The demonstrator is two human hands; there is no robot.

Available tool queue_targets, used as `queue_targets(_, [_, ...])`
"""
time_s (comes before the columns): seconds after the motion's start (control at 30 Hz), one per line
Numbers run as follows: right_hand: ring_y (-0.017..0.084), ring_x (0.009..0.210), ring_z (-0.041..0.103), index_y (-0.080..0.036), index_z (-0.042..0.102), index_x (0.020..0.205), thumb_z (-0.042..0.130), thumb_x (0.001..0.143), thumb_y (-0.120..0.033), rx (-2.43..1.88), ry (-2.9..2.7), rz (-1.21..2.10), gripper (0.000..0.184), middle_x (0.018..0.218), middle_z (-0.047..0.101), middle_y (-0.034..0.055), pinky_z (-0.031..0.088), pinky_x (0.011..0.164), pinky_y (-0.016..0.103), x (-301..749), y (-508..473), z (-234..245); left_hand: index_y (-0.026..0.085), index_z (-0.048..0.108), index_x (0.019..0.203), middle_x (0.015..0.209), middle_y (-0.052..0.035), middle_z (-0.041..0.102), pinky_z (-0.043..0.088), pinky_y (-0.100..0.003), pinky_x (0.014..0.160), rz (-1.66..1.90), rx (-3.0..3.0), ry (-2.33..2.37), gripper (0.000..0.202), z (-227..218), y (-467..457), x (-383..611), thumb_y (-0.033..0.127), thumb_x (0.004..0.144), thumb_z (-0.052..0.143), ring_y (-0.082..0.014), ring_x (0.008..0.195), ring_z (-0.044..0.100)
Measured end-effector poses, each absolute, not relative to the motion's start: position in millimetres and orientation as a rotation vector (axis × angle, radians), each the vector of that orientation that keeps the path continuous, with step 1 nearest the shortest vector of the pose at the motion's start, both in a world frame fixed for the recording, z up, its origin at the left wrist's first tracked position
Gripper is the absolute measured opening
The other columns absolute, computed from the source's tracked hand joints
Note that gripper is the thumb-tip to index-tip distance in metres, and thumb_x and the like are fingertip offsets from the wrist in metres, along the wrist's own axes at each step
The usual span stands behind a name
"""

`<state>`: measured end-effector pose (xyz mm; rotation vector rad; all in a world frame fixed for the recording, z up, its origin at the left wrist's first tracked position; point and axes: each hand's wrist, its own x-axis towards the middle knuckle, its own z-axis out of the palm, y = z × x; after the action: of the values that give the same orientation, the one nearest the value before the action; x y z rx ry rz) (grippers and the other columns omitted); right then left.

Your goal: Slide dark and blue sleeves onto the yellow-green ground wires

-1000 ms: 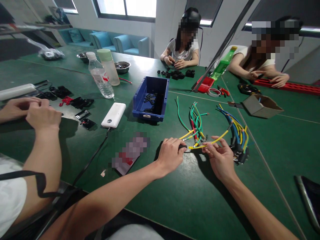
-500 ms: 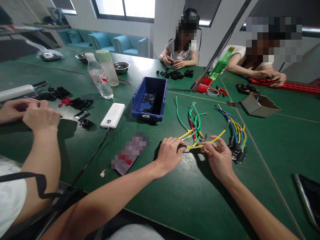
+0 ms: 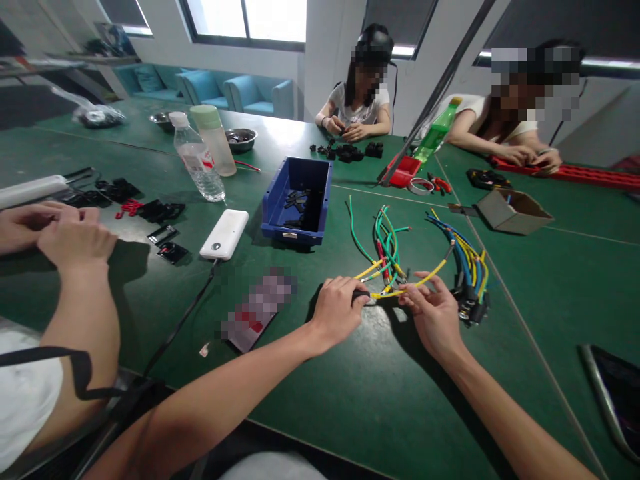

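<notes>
My left hand (image 3: pixel 336 308) is closed around a small black part (image 3: pixel 361 294), mostly hidden by the fingers. A yellow wire (image 3: pixel 434 272) runs from that part to my right hand (image 3: pixel 436 313), which pinches it between thumb and fingers. The wire's far end points up and to the right, past my fingertips. Just behind both hands lies a loose bunch of green wires (image 3: pixel 388 233) with some yellow and red among them. To the right of my right hand rests a bundle of blue and yellow wires (image 3: pixel 470 267) with black connectors (image 3: pixel 471 307) at its near end.
A blue bin (image 3: pixel 267 223) with black pieces stands ahead. Left of it are a white power bank (image 3: pixel 225 235) and a water bottle (image 3: pixel 200 170). A cardboard box (image 3: pixel 515 217) and a phone (image 3: pixel 615 393) lie to the right. Co-workers' hands (image 3: pixel 75 233) work at the left and across the table.
The view has shifted slightly. Both my hands keep nearly the same hold on the black part and the yellow wire.
</notes>
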<state>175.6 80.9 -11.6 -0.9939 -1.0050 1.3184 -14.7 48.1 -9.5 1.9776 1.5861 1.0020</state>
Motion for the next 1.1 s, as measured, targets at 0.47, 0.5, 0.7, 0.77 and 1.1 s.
queue_targets(0.47, [0.011, 0.060, 0.061, -0.023, 0.055, 0.100, 0.075, 0.072, -0.026, -1.010, -1.027, 1.315, 0.035, 0.076, 0.070, 0.0018, 0.049, 0.057, 0.021, 175.7, 81.0, -11.7, 0.018, 0.060, 0.085, 0.084, 0.0000, 0.064, 0.038, -0.032, 0.076, 1.066, 2.034, 1.581, 0.006, -3.6, 44.8, -14.2, 0.016, 0.081, 0.064, -0.0182, 0.083, 0.055])
queue_targets(0.5, [0.011, 0.060, 0.060, -0.023, 0.055, 0.100, 0.075, 0.072, -0.026, -1.011, -1.023, 1.317, 0.035, 0.076, 0.070, 0.0020, 0.049, 0.057, 0.021, 175.5, 80.9, -11.3, 0.018, 0.060, 0.085, 0.084, 0.0001, 0.064, 0.038, -0.032, 0.076, 1.070, 2.039, 1.580, 0.005, -3.5, 44.6, -14.1, 0.017, 0.082, 0.064, -0.0182, 0.083, 0.055])
queue_targets(0.7, [0.011, 0.058, 0.060, -0.022, 0.055, 0.099, 0.078, 0.068, -0.026, -1.023, -0.940, 1.354, 0.038, 0.073, 0.069, 0.0014, 0.049, 0.053, 0.018, 173.6, 80.1, -8.4, 0.019, 0.060, 0.086, 0.085, -0.0008, 0.064, 0.038, -0.033, 0.077, 1.068, 2.076, 1.568, 0.004, -3.5, 43.4, -13.9, 0.018, 0.083, 0.062, -0.0190, 0.084, 0.055])
queue_targets(0.77, [0.010, 0.057, 0.060, -0.022, 0.055, 0.099, 0.079, 0.067, -0.025, -1.019, -0.922, 1.369, 0.039, 0.073, 0.069, 0.0013, 0.048, 0.052, 0.018, 173.3, 79.8, -7.8, 0.019, 0.060, 0.086, 0.085, -0.0008, 0.064, 0.038, -0.033, 0.077, 1.060, 2.084, 1.563, 0.004, -3.9, 43.2, -13.7, 0.018, 0.083, 0.062, -0.0191, 0.084, 0.055])
queue_targets(1.1, [0.010, 0.060, 0.061, -0.023, 0.054, 0.098, 0.078, 0.069, -0.025, -1.001, -0.954, 1.379, 0.038, 0.075, 0.070, 0.0015, 0.050, 0.056, 0.019, 173.4, 79.9, -7.2, 0.018, 0.059, 0.087, 0.088, -0.0011, 0.064, 0.040, -0.032, 0.079, 1.057, 1.978, 1.546, 0.009, -5.9, 46.5, -13.9, 0.015, 0.080, 0.064, -0.0188, 0.087, 0.056])
